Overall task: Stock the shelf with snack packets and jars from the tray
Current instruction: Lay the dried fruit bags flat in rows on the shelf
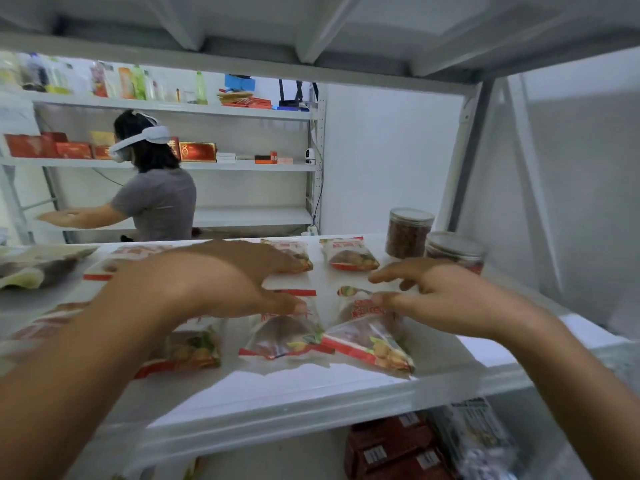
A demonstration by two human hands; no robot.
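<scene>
Seemingly well stocked: red-trimmed clear snack packets [349,259] cover the white metal shelf [311,386], clear plastic jars [408,233] centre right; left hand [207,282] and right hand [446,296], fingers spread, touch packets.

The scene was bright and evenly lit by soft white light that bounced off the pale walls. The white shelf [346,386] had a glossy sheen along its front edge at the lower centre of the frame. Faint, soft shadows lay under the left hand [194,282] and the right hand [446,299]. The underside of the upper board [311,26] at the top sat in grey shade. Both hands and forearms were smeared by motion blur, as were the packets [38,268] at the left edge. The wide lens bowed straight lines toward the corners, and the lower right corner was soft.
</scene>
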